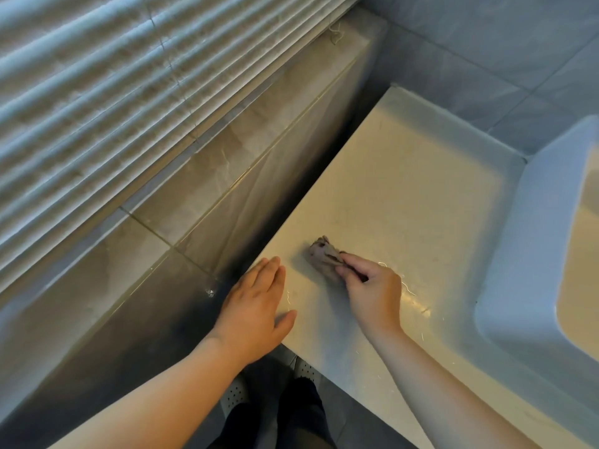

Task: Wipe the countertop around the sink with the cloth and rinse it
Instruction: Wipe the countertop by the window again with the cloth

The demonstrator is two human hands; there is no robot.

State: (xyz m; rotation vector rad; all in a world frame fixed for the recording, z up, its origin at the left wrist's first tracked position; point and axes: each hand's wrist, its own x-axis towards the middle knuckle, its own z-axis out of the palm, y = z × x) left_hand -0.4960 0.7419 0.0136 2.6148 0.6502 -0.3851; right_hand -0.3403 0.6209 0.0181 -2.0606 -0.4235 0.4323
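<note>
— Where do we find the cloth (324,256)?
— Bunched on the pale bench (405,189), well to the left of the sink (518,247) and apart from its rim. Our right hand (372,293) pinches the cloth's near end between curled fingers and thumb, holding it down on the surface.
— And our left hand (256,306)?
— Farther from the sink, at the bench's outer edge: palm down, fingers straight and close together, thumb spread wide, gripping nothing.
— What else do we see?
— Thin wet streaks (408,288) glint on the bench on the sink side of our right hand. Farthest from the sink, a tiled ledge (210,176) runs beneath slatted blinds (97,92).
</note>
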